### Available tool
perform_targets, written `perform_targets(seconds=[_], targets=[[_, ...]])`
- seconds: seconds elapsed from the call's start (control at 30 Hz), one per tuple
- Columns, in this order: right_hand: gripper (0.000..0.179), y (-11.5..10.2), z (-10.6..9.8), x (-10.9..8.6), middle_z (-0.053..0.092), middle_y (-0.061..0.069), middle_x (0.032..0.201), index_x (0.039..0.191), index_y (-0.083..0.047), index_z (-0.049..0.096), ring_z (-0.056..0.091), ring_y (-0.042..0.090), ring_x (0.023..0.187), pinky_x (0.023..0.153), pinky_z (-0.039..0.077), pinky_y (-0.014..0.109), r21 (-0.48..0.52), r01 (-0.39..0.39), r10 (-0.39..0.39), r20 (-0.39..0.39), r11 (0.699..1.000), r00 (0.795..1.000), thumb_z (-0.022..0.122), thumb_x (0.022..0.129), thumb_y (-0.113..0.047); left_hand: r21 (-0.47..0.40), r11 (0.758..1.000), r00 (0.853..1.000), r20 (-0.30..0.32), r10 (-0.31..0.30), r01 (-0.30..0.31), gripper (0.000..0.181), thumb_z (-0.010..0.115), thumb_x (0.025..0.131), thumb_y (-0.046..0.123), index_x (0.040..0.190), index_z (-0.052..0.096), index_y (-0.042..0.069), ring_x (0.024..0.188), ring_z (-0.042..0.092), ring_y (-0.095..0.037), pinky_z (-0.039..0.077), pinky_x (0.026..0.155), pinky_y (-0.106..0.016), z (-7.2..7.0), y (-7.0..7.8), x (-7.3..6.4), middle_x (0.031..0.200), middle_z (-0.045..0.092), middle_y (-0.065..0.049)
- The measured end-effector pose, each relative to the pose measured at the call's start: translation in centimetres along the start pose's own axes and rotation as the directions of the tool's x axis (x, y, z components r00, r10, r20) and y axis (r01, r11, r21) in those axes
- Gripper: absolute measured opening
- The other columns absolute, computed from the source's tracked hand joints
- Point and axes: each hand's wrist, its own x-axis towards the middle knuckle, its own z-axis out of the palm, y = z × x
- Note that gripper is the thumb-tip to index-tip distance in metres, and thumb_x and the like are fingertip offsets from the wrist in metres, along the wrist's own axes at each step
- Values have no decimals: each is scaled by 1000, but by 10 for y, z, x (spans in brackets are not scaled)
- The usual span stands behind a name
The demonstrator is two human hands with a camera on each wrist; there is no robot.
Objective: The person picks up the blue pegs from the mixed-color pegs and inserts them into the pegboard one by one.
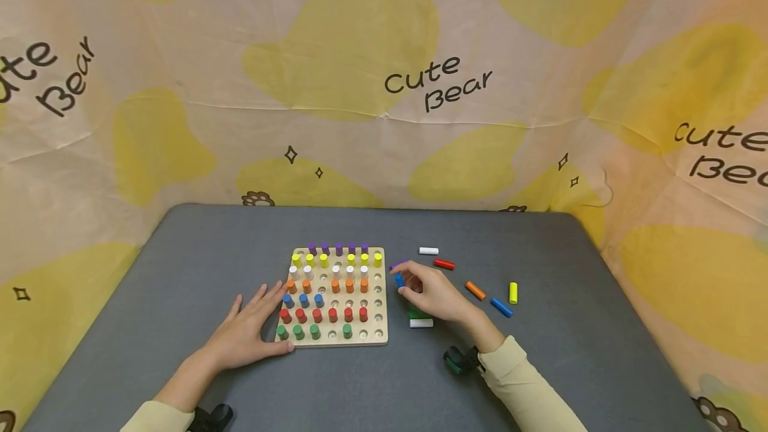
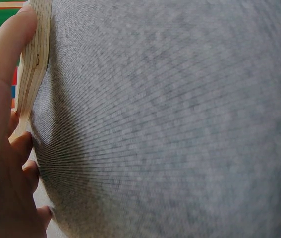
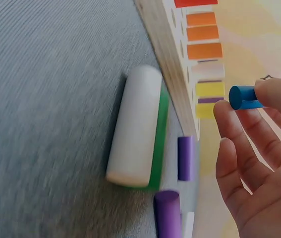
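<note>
A wooden pegboard (image 1: 386, 299) lies on the table, its pegs standing in rows by colour: purple, yellow, white, orange, blue, red and green. Along its left edge rests my left hand (image 1: 245, 332), fingers extended and spread, the thumb at the front left corner. Just right of the board, my right hand (image 1: 435, 292) pinches a blue peg (image 3: 244, 97) between thumb and fingers. Three blue pegs (image 1: 304, 300) stand at the left of their row, with bare holes to their right. Below the right hand lie a white peg (image 3: 135, 126) and a green peg (image 3: 162, 144), side by side.
Loose on the grey table (image 1: 336, 392) to the right are a white peg (image 1: 429, 251), red peg (image 1: 444, 264), orange peg (image 1: 475, 291), blue peg (image 1: 501, 307) and yellow peg (image 1: 513, 293). Purple pegs (image 3: 168, 213) lie near the board. A patterned cloth (image 1: 336, 45) hangs behind.
</note>
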Motion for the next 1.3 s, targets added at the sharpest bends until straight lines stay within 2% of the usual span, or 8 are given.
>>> perform_targets(seconds=[0.33, 0.67, 0.9, 1.1, 1.3], targets=[[27, -12, 10, 12, 64, -1, 99, 113, -10, 59, 61, 8, 81, 70, 51, 23, 52, 23, -23, -11, 998, 1000, 63, 87, -11, 1, 1000, 1000, -7, 6, -6, 105, 65, 65, 69, 147, 25, 19, 139, 17, -38, 3, 104, -67, 1, -1, 0, 151, 26, -10], [23, -25, 20, 24, 65, 1, 100, 109, -8, 61, 63, 10, 82, 71, 52, 20, 104, 63, -61, -16, 993, 998, 63, 86, -8, 4, 1000, 1000, -5, 6, -6, 105, 64, 65, 70, 147, 25, 19, 139, 17, -38, 3, 104, -67, 2, -3, 1, 151, 26, -9], [19, -37, 30, 31, 66, 1, 94, 106, -5, 62, 65, 10, 83, 68, 52, 20, 142, 43, -38, -40, 989, 998, 61, 88, -8, -6, 1000, 1000, -6, 8, -8, 105, 65, 64, 71, 147, 25, 19, 138, 17, -38, 3, 104, -66, 2, -4, 2, 151, 26, -10], [21, -47, 39, 36, 67, -1, 95, 108, -7, 63, 64, 11, 83, 71, 51, 19, 131, 41, -35, -48, 991, 998, 61, 87, -7, -9, 1000, 1000, -16, 17, -18, 104, 65, 65, 70, 147, 26, 19, 138, 18, -39, 4, 103, -67, 2, -4, 1, 150, 27, -10], [18, -52, 50, 41, 66, -1, 96, 105, -10, 63, 62, 7, 83, 71, 51, 19, 87, 62, -58, -52, 994, 997, 62, 87, -9, -10, 1000, 1000, -6, 9, -9, 105, 65, 65, 70, 148, 24, 21, 139, 17, -38, 3, 103, -67, 2, -4, 2, 151, 26, -10]])
